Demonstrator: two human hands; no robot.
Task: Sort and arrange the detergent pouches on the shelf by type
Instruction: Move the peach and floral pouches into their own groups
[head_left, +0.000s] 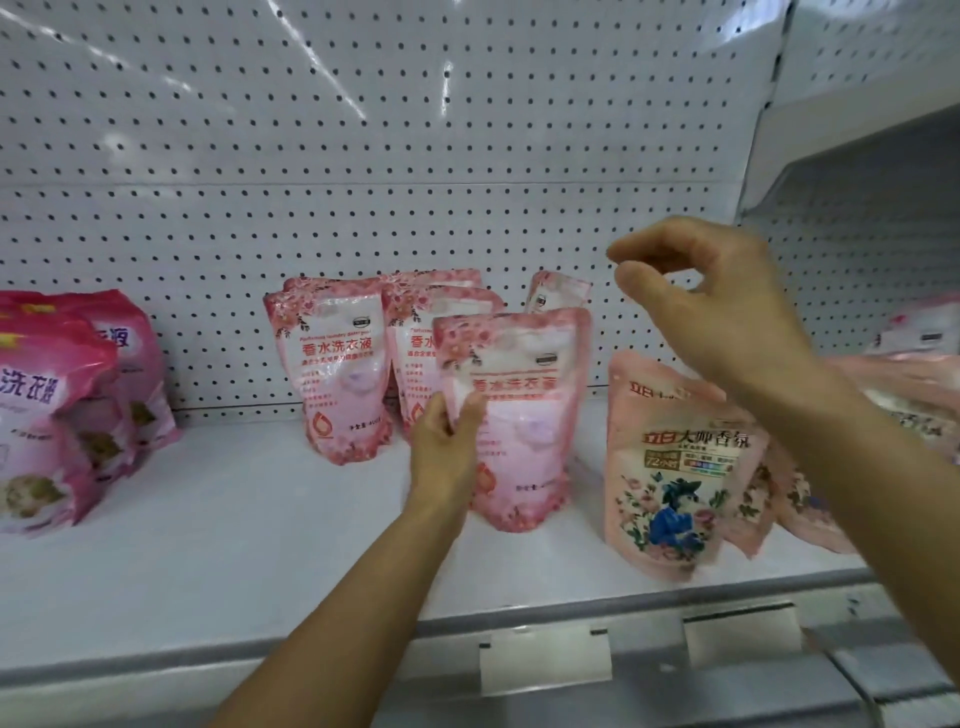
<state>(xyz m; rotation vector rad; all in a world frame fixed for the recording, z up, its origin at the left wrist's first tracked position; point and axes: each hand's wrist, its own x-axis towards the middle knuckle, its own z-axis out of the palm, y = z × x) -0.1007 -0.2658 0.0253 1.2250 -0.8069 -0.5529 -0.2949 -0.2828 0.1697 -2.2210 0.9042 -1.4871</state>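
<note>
the left hand (448, 448) grips the left edge of a pink pouch (524, 415), which stands upright on the white shelf (249, 525) in front of matching pouches (332, 369) lined up by the pegboard (363, 130). the right hand (711, 306) hovers above, fingers curled, holding nothing. a peach floral pouch (675, 467) stands just right; darker pink bags (67, 410) sit far left.
</note>
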